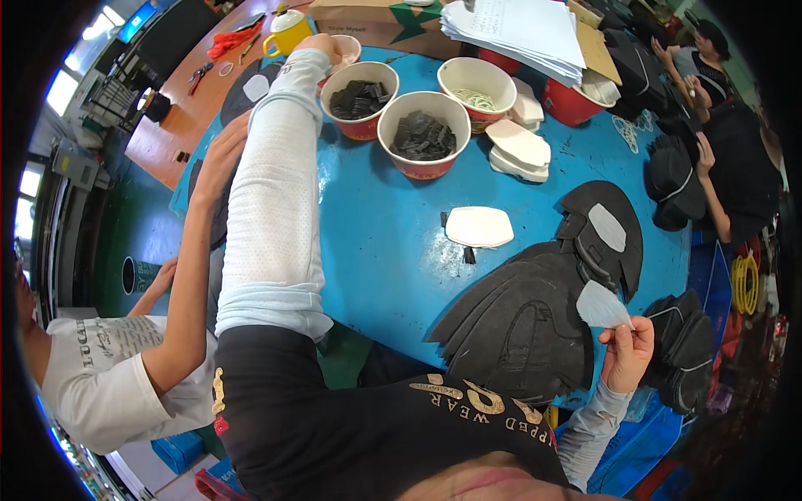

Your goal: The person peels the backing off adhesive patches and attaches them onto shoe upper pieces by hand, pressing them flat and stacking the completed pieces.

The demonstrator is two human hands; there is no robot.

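Observation:
My left arm, in a white mesh sleeve, stretches away across the blue table. My left hand [324, 46] is at a small paper tub [347, 48] at the back, and its fingers are mostly hidden. My right hand [628, 355], at the right, pinches a thin light-grey patch [600, 304] by its edge. Just left of that hand lies a fanned stack of black foam pieces [522, 342]. Beyond it, another black foam piece [620, 265] carries a grey patch [607, 228]. A white oval pad [479, 226] sits mid-table, with small black bits sticking out from under it.
Two paper tubs [423, 167] hold black pieces; a third [478, 73] holds pale rings or bands. White pads [520, 149] are stacked beside them. Papers [514, 37] and a cardboard box [384, 23] stand behind. Co-workers sit at the left [125, 367] and far right [735, 167]. Bundled black pieces [681, 351] line the right edge.

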